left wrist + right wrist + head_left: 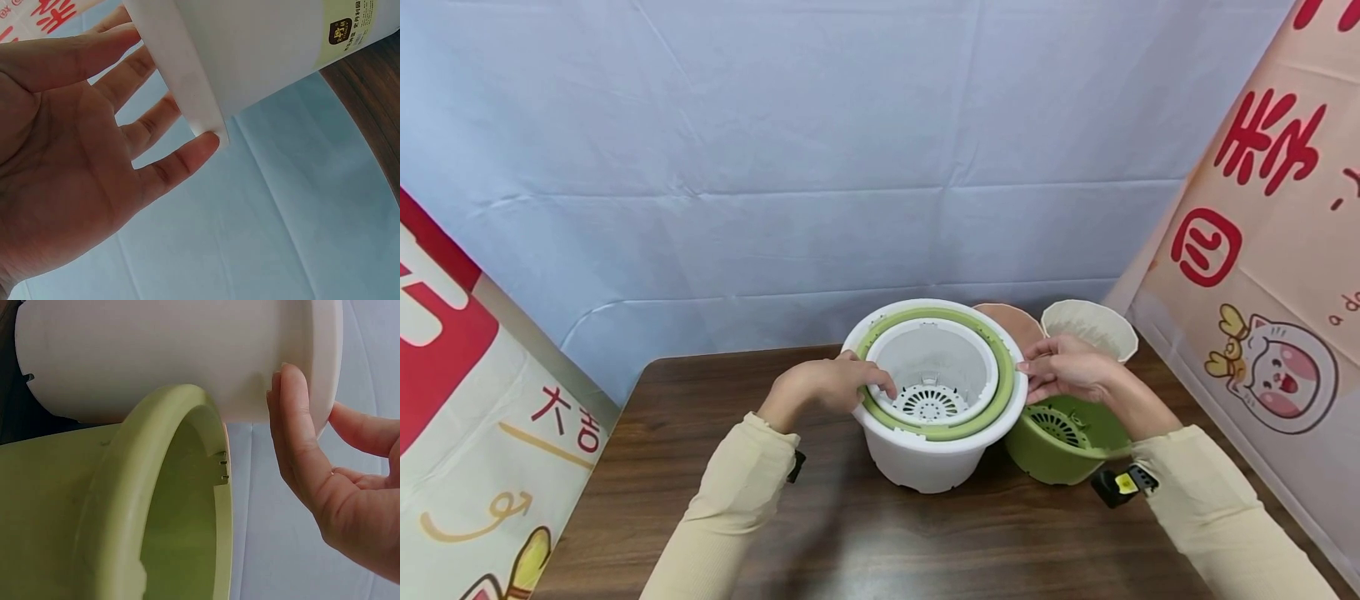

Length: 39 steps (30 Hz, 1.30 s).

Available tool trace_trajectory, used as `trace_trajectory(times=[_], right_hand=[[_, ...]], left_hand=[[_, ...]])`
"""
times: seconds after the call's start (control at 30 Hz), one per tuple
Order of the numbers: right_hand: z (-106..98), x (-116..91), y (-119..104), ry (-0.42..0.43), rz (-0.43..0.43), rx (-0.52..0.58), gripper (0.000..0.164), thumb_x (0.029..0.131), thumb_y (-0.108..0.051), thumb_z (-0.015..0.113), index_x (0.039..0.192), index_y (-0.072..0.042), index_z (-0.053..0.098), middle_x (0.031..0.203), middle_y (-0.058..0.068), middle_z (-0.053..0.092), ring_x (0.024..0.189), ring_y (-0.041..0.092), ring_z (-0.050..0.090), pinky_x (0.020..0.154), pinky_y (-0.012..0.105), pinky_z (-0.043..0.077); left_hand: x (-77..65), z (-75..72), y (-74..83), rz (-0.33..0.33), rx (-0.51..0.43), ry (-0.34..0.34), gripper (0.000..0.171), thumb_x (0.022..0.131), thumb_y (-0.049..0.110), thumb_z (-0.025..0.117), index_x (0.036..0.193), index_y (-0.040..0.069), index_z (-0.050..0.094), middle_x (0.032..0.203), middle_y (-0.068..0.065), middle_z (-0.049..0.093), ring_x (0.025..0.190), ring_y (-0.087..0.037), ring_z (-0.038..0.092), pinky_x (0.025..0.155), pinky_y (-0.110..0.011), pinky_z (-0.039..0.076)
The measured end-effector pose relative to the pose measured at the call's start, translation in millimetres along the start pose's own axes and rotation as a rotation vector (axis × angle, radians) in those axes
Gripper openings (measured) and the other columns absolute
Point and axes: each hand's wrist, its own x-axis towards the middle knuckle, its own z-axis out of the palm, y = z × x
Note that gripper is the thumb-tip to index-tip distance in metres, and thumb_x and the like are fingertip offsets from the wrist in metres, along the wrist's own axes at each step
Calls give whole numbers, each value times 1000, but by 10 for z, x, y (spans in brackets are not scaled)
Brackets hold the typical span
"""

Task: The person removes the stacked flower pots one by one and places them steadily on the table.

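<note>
A large white flowerpot (pixel 917 467) stands upright, tilted slightly toward the camera. Nested in it are a green pot, its rim (pixel 871 333) showing as a ring, and a smaller white pot (pixel 932 358) with a slotted bottom. My left hand (pixel 827 383) grips the large pot's left rim, thumb over the top and fingers beneath the lip (pixel 187 81). On the opposite side, my right hand (pixel 1070 367) pinches the right rim between thumb and fingers. Just below that hand, another green pot (pixel 1052 462) sits against the white one; its slotted inside shows.
Behind the pots are a terracotta-coloured pot (pixel 1011 323) and a cream ribbed pot (pixel 1090 323). All stand on a dark wooden table (pixel 700 433). A pale cloth (pixel 760 167) hangs along the back, with printed sheets (pixel 1262 333) at the sides.
</note>
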Motion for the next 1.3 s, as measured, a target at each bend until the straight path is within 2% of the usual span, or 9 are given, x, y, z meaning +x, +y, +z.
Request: trace_trajectory(times=[0.13, 0.37, 0.6, 0.77, 1.07, 1.3], right_hand=[[5, -3, -2, -3, 1, 2, 10, 91, 4, 44, 98, 12, 41, 78, 13, 57, 68, 21, 62, 70, 35, 55], [4, -3, -1, 6, 4, 4, 12, 92, 4, 43, 100, 12, 38, 77, 14, 56, 68, 21, 61, 69, 35, 55], [3, -6, -1, 10, 0, 4, 13, 91, 5, 43, 100, 12, 36, 77, 14, 56, 67, 21, 61, 68, 34, 55], [7, -8, -4, 6, 1, 5, 13, 92, 5, 42, 101, 12, 36, 77, 14, 58, 67, 21, 61, 68, 34, 55], [8, 0, -4, 6, 11, 5, 11, 91, 5, 43, 99, 10, 37, 76, 14, 57, 67, 21, 61, 69, 35, 55], [-4, 8, -1, 2, 12, 1, 10, 91, 5, 43, 97, 10, 37, 76, 14, 58, 67, 21, 61, 69, 35, 55]], left_hand=[[2, 0, -7, 6, 3, -2, 47, 80, -11, 48, 109, 24, 62, 111, 8, 54, 100, -17, 36, 80, -26, 38], [11, -7, 6, -43, 22, -23, 50, 82, -8, 47, 115, 28, 61, 115, 5, 52, 103, -17, 35, 78, -29, 38], [14, 0, 16, -54, 35, -20, 52, 83, -7, 48, 117, 30, 59, 121, 5, 50, 106, -17, 34, 79, -29, 38], [10, 5, 4, -34, 43, -27, 52, 83, -8, 46, 119, 27, 59, 127, 7, 48, 109, -17, 33, 81, -28, 38], [-10, 2, -13, 23, 63, -29, 53, 82, -10, 42, 119, 24, 60, 129, 5, 48, 109, -18, 33, 83, -25, 37], [-20, -6, -18, 61, 67, -34, 52, 84, -11, 37, 121, 19, 59, 128, 2, 47, 110, -20, 33, 87, -26, 35]])
